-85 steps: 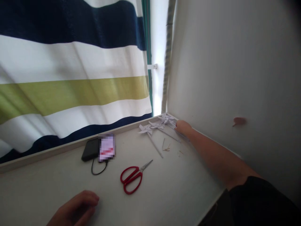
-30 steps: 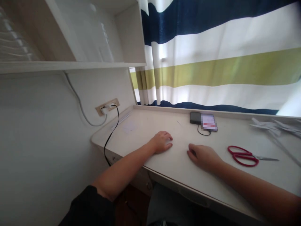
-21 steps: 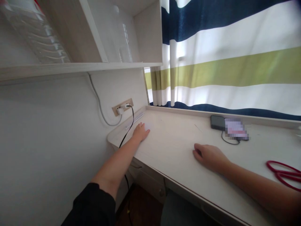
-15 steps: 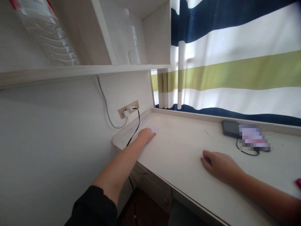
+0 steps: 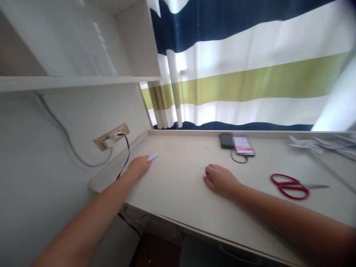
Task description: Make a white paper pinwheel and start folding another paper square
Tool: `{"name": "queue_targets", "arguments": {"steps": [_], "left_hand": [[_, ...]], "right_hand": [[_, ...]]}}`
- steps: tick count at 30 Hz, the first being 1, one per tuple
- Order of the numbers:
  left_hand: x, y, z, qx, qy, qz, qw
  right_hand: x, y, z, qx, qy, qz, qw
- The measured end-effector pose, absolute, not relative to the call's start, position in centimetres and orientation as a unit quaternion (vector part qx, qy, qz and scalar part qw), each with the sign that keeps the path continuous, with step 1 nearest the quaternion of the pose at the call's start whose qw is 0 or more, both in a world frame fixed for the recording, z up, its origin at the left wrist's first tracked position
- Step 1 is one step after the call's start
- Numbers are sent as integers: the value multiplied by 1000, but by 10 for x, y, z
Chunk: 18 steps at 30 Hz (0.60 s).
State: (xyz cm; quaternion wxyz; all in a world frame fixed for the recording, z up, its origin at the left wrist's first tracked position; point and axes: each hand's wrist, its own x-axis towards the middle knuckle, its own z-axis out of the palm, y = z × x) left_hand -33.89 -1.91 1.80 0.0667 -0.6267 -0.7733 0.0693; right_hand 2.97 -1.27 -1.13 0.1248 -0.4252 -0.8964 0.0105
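Observation:
My left hand (image 5: 139, 165) is closed on a small piece of white paper (image 5: 151, 155) at the left end of the white desk (image 5: 178, 185). The paper sticks out past the fingertips. Behind that hand, thin white strips (image 5: 137, 149) lie along the wall side. My right hand (image 5: 221, 178) rests on the desk in a loose fist, thumb side toward the left, with nothing visible in it. To its right lie red-handled scissors (image 5: 290, 186), blades pointing right.
A dark power bank (image 5: 226, 141) and a phone (image 5: 243, 144), partly pixelated, lie near the back edge with a black cable. Folded white paper pieces (image 5: 308, 144) are at back right. A wall socket (image 5: 112, 137) with plugged-in cords sits left, under a shelf (image 5: 83, 81).
The view has swung to the right, bringing the scissors and folded paper into sight. My left hand has lifted the paper slightly. My right hand stays loosely curled on the desk.

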Motion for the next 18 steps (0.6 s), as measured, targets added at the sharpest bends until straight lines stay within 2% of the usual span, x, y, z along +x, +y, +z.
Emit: {"name": "queue_targets", "arguments": {"steps": [8,14,18], "left_hand": [[-343,-10,23,-635,-766,30,89],[-298,-28,33,-669,-735,-61,89],[-233,-44,15,-745,-657,-99,59]], "right_hand": [[67,47,-5,-524,-843,-3,122],[38,41,-11,-451,-878,37,156],[18,23,-20,-359,-889,158,237]]}}
